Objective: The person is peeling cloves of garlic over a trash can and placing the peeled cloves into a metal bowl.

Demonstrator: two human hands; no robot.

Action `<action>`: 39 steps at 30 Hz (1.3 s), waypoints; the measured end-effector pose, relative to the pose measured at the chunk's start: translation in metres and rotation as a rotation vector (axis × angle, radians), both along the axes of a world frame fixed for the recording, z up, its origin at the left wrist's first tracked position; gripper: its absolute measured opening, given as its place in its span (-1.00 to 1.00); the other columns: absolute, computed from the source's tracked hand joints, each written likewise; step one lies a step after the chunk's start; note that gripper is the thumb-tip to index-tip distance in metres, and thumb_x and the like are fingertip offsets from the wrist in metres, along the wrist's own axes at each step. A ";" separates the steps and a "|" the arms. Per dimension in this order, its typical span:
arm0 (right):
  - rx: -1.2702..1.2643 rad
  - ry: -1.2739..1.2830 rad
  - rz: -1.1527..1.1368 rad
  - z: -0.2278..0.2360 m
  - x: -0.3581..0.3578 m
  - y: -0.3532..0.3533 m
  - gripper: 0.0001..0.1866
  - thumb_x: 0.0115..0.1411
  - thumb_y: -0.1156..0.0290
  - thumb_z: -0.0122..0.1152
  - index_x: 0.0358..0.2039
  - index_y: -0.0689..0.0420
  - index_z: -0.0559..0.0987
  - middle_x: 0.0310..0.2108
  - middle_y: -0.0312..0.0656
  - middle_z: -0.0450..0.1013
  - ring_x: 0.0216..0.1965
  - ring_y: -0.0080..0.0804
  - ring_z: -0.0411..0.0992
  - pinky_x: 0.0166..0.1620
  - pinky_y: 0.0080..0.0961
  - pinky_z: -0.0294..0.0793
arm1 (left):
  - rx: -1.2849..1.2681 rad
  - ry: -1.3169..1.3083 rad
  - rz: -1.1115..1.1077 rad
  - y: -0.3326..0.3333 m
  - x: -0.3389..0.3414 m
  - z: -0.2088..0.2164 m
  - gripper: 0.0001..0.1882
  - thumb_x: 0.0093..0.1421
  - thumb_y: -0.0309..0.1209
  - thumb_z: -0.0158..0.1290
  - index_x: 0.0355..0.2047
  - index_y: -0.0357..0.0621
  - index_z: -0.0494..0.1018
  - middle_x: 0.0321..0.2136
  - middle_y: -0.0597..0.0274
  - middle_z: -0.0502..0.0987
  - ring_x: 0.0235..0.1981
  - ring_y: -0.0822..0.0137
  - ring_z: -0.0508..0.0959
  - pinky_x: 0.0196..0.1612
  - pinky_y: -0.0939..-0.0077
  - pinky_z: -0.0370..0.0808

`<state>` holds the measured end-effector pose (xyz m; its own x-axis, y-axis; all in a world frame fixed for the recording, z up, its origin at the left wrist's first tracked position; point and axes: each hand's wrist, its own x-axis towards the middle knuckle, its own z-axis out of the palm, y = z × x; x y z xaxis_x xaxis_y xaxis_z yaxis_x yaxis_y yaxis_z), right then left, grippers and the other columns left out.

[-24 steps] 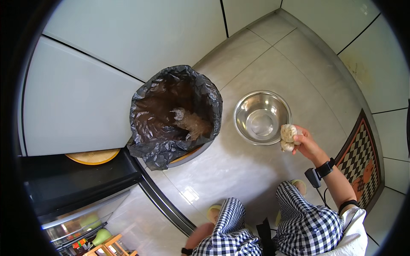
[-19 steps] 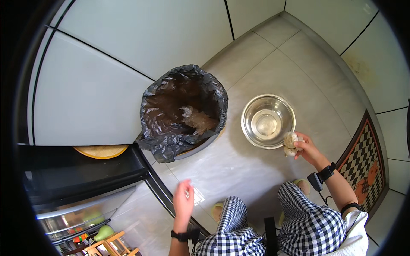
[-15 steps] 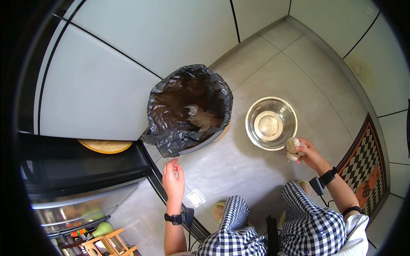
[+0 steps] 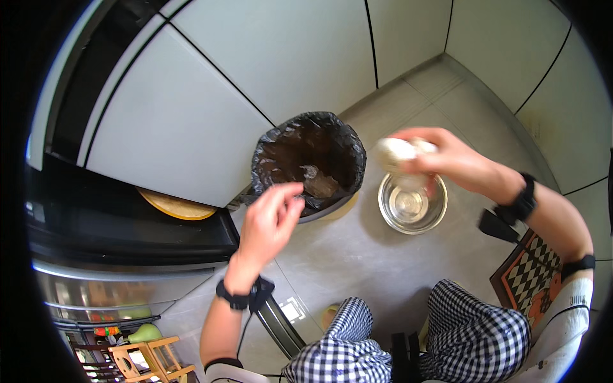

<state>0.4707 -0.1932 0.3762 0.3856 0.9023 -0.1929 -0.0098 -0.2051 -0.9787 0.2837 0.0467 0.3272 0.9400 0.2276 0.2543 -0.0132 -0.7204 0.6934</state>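
My right hand (image 4: 440, 153) is closed around several white garlic bulbs (image 4: 399, 155), blurred by motion. It hangs above the far side of a shiny steel bowl (image 4: 414, 225) on the floor and partly hides it. My left hand (image 4: 268, 217) is at the near-left rim of a bin lined with a black plastic bag (image 4: 265, 143). Its fingers are loosely bent, the thumb apart from the index finger, and nothing shows in them. Deep in the bin lies some crumpled clear plastic (image 4: 319, 184).
White cabinet fronts (image 4: 255, 57) stand behind the bin. A dark shelf (image 4: 115, 217) with a round woven tray (image 4: 179, 205) is on the left, a wooden chair (image 4: 156, 357) below it. A checked mat (image 4: 530, 274) lies right, over grey floor tiles (image 4: 332, 255).
My right hand has risen with the garlic bulbs and moved up and left over the bowl. My left hand has moved up to the bin's rim. The view has shifted a little.
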 end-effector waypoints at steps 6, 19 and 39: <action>0.172 0.094 0.035 -0.022 -0.005 0.116 -0.46 0.03 0.12 0.22 -0.04 0.19 0.49 -0.25 -0.18 0.49 -0.29 -0.46 0.49 -0.39 -0.53 0.57 | -1.150 0.246 0.008 0.035 0.078 0.028 -0.18 0.22 0.33 -0.29 0.05 -0.19 0.35 -0.27 0.28 0.49 -0.42 0.47 0.49 -0.47 0.70 0.40; 0.320 0.338 -0.078 -0.076 -0.006 0.146 -0.57 0.24 0.27 0.09 0.03 0.25 0.33 -0.01 -0.09 0.35 -0.04 -0.40 0.41 -0.14 -0.43 0.56 | -1.230 -0.065 0.237 0.011 0.101 -0.033 -0.46 0.17 0.13 0.02 -0.13 -0.09 0.43 -0.19 0.21 0.49 -0.12 0.34 0.49 -0.07 0.39 0.47; 0.356 0.740 -0.086 -0.090 -0.006 0.135 -0.79 0.23 0.34 0.12 -0.19 0.13 0.35 -0.23 -0.14 0.38 -0.23 -0.29 0.48 -0.25 -0.43 0.55 | -0.894 -0.184 0.342 0.036 0.073 -0.044 -0.73 0.29 -0.17 -0.09 -0.14 -0.03 0.41 -0.38 0.24 0.48 -0.67 0.51 0.47 -0.80 0.60 0.40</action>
<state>0.4651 -0.0584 0.2859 0.3418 0.9305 -0.1319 -0.6787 0.1473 -0.7195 0.3565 0.0825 0.2828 0.7502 0.6611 -0.0092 -0.0636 0.0860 0.9943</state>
